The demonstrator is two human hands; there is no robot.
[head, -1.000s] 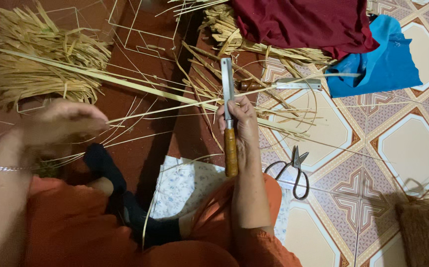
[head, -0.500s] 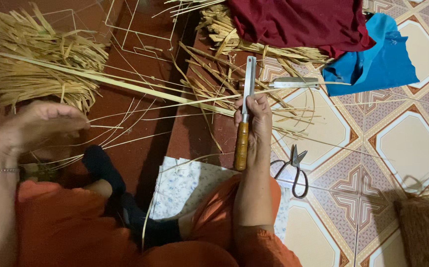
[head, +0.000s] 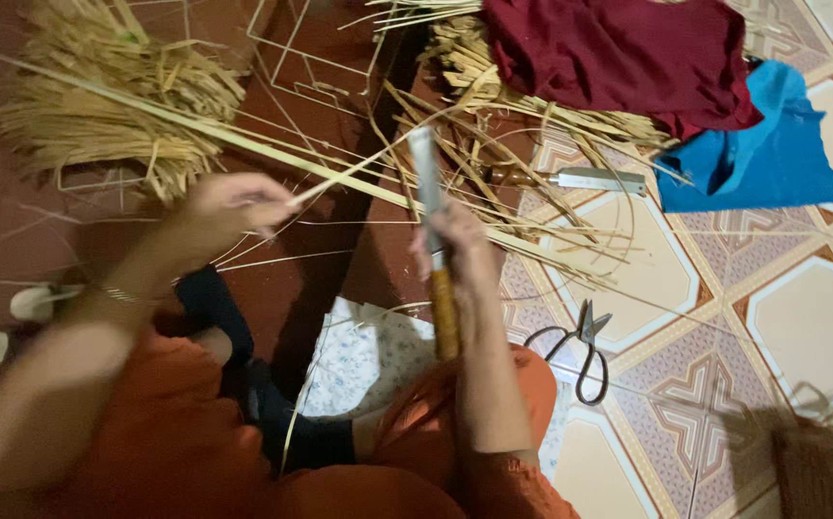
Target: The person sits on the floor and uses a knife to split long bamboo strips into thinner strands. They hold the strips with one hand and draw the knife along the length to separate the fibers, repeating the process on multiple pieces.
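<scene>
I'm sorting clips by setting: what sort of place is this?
Probably a home floor used for craft work: patterned floor tiles, heaps of straw-like strips, black scissors, and a knife in the right hand.

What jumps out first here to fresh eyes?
The right hand at centre grips a wooden-handled knife, blade pointing away, while the left hand pinches a long straw strip. Dark red cloth over blue cloth sits top right; black scissors lie on the tiles.

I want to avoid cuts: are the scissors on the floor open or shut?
Open: the scissors lie on the tiled floor with blade tips spread apart.
</scene>
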